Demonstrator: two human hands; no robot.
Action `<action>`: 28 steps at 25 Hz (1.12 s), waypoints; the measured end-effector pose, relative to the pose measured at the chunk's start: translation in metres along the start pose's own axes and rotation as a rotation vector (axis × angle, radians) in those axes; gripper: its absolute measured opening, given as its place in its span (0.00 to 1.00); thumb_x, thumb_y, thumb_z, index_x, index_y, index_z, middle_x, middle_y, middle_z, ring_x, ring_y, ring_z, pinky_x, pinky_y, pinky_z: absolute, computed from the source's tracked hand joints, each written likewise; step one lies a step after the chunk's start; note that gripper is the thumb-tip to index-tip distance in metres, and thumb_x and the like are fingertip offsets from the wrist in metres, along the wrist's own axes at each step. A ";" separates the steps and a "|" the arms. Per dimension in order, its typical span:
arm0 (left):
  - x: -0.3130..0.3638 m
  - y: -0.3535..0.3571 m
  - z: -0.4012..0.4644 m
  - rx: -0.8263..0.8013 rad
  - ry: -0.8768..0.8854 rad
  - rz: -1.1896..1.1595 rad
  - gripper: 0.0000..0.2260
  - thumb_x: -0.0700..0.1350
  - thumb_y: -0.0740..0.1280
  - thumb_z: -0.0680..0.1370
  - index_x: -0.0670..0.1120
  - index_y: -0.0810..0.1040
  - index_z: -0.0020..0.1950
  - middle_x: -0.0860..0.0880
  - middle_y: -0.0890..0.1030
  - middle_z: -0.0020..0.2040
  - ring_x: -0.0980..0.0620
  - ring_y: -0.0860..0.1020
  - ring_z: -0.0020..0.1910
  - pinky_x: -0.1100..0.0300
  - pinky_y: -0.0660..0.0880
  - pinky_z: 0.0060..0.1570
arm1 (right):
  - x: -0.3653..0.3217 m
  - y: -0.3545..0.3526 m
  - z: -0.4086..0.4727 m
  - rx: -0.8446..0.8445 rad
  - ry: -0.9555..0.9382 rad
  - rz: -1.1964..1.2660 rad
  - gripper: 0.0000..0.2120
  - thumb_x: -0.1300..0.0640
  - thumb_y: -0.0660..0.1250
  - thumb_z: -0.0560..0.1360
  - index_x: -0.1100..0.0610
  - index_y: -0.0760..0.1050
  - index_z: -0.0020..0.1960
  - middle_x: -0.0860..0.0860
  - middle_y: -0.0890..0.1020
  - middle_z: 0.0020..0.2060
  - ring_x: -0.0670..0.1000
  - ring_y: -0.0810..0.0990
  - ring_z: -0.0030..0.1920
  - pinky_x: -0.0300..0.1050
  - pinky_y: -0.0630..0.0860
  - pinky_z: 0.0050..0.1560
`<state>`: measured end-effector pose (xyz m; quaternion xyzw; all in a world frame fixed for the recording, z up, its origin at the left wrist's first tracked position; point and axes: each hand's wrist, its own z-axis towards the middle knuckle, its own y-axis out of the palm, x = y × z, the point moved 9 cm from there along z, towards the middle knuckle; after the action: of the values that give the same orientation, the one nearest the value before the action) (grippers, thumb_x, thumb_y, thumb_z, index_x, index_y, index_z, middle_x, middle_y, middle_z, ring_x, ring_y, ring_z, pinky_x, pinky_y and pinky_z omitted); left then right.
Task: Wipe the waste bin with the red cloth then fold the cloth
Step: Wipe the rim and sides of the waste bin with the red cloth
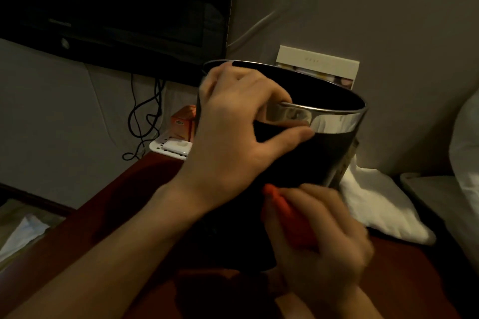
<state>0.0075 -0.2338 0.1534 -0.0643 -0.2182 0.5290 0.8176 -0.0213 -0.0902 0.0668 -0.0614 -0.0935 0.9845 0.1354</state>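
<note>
Right hand (318,238) presses red cloth (290,217) against waste bin (324,158).

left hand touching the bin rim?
Touching. Head view: the left hand grips the waste bin at its chrome rim, fingers over the edge, thumb on the outer wall.

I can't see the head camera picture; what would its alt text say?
A person's left hand grips the shiny rim of a dark waste bin while the right hand presses a red cloth against its lower side. The bin sits on a dark red surface, with a black screen on the wall behind.
</note>
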 end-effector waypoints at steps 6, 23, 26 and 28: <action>-0.035 -0.011 0.006 -0.020 -0.092 -0.187 0.12 0.56 0.73 0.69 0.52 0.77 0.45 0.54 0.77 0.47 0.51 0.75 0.54 0.48 0.73 0.55 | 0.027 -0.023 0.017 0.100 0.122 -0.060 0.09 0.57 0.72 0.76 0.64 0.83 0.47 0.51 0.78 0.44 0.45 0.76 0.44 0.29 0.70 0.53; -0.035 -0.017 0.007 0.020 -0.049 -0.185 0.10 0.55 0.70 0.71 0.49 0.77 0.44 0.51 0.78 0.44 0.51 0.75 0.52 0.45 0.68 0.60 | 0.003 0.002 0.002 -0.019 -0.019 -0.054 0.07 0.56 0.75 0.75 0.60 0.86 0.46 0.53 0.84 0.43 0.46 0.80 0.43 0.32 0.73 0.50; -0.001 -0.001 0.000 -0.004 0.018 -0.018 0.09 0.54 0.70 0.72 0.51 0.77 0.46 0.57 0.77 0.46 0.56 0.72 0.55 0.47 0.62 0.64 | 0.017 -0.020 0.019 0.110 0.054 -0.026 0.06 0.59 0.74 0.74 0.61 0.83 0.48 0.50 0.79 0.44 0.48 0.77 0.44 0.36 0.73 0.52; 0.009 0.005 -0.002 -0.032 0.041 0.010 0.11 0.56 0.71 0.71 0.52 0.76 0.48 0.60 0.75 0.47 0.59 0.69 0.56 0.51 0.58 0.66 | 0.026 -0.024 0.022 0.135 0.074 -0.049 0.06 0.58 0.73 0.76 0.61 0.80 0.50 0.52 0.78 0.45 0.52 0.76 0.46 0.43 0.73 0.50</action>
<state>0.0074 -0.2228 0.1523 -0.0892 -0.2093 0.5282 0.8181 -0.0434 -0.0636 0.0909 -0.0860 -0.0232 0.9820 0.1668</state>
